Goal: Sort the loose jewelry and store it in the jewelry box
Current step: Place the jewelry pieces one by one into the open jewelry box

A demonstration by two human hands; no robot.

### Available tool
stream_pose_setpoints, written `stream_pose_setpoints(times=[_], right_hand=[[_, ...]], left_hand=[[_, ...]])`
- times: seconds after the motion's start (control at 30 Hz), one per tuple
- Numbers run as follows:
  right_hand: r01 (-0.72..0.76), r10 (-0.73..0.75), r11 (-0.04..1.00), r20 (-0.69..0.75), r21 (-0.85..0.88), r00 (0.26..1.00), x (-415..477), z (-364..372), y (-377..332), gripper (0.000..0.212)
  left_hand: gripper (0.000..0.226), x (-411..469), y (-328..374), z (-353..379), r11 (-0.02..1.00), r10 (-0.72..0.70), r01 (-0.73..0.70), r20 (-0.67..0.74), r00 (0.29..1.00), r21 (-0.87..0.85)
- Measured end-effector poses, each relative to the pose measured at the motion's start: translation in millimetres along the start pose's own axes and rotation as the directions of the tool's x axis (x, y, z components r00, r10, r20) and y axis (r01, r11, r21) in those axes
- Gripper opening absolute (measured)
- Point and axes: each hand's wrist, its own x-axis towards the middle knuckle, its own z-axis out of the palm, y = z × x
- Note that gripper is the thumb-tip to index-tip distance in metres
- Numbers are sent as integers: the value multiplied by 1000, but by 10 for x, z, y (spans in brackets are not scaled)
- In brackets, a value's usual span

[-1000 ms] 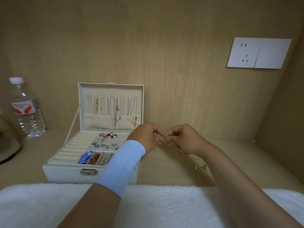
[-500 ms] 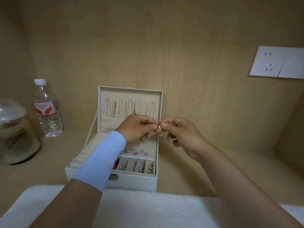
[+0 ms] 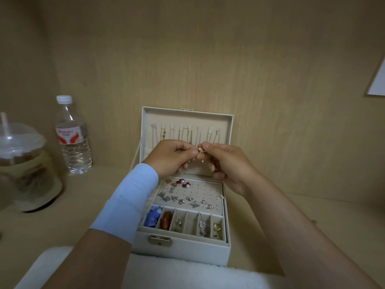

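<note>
Right, the step in hand looks like handling a small gold drop earring [image 3: 201, 151], fitting or freeing its back, before it goes into the box. Can't tell whether a backing is on.

Both hands are raised over the open jewelry box [image 3: 183, 250], which sits at the desk's near edge, touching the white towel [image 3: 166, 274]. The left hand [image 3: 174, 157] pinches the earring from one side with thumb and forefinger, the other fingers curled in. The right hand [image 3: 228, 164] pinches it from the other side, fingertips [image 3: 206, 146] closed tight on it and the rest curled under. A thin drop hangs free below the pinch.

My read on doing it well:
- Work over the box, so a dropped piece lands on the stud pad [image 3: 208, 191], not the desk.
- Aim for the bare holes in the pad's right part, since silver studs crowd its left and front.
- Grip the body, not the drop.

The water bottle [image 3: 73, 140] and lidded cup [image 3: 23, 163] stand at the desk's left, well apart from the box.
</note>
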Motion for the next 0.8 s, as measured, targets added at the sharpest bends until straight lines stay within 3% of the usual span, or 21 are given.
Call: stream_pose_setpoints(times=[0.1, 0.47, 0.8], right_hand=[[8, -9, 996, -9, -86, 1000, 30, 7, 28, 17], [-33, 23, 996, -121, -82, 992, 14, 57, 39, 20], [82, -140, 962, -212, -262, 967, 18, 121, 26, 22]], left_hand=[[11, 26, -42, -25, 997, 20, -18, -26, 999, 80], [7, 30, 23, -99, 964, 120, -110, -27, 992, 241], [4, 45, 42, 31, 850, 273, -186, -111, 956, 493]])
